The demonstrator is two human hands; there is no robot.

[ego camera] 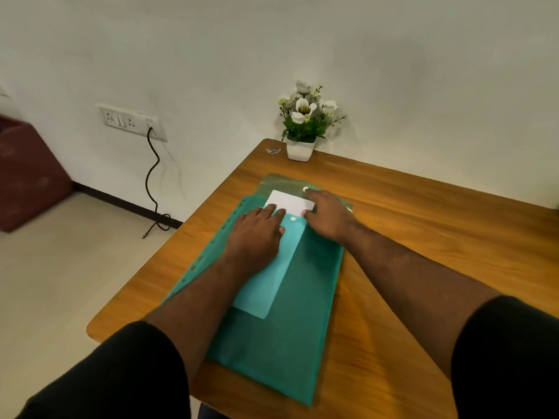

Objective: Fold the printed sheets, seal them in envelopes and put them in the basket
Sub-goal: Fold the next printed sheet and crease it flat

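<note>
A green translucent plastic envelope [290, 322] lies lengthwise on the wooden table [423, 237], its flap [272, 181] open at the far end. A folded white sheet [292, 202] is partly inside it, the inserted part showing pale through the plastic, the far end sticking out at the mouth. My left hand [257, 234] lies flat on the envelope over the sheet, fingertips at the sheet's near edge. My right hand [328, 216] rests palm down at the sheet's right end, near a white snap button [305, 189]. No basket is in view.
A white pot of artificial flowers [302, 140] stands at the table's far corner, with a small object [273, 151] beside it. On the wall left of the table are a socket plate [130, 122] and a dangling black cable [152, 182]. A dark red seat [27, 173] is at the far left.
</note>
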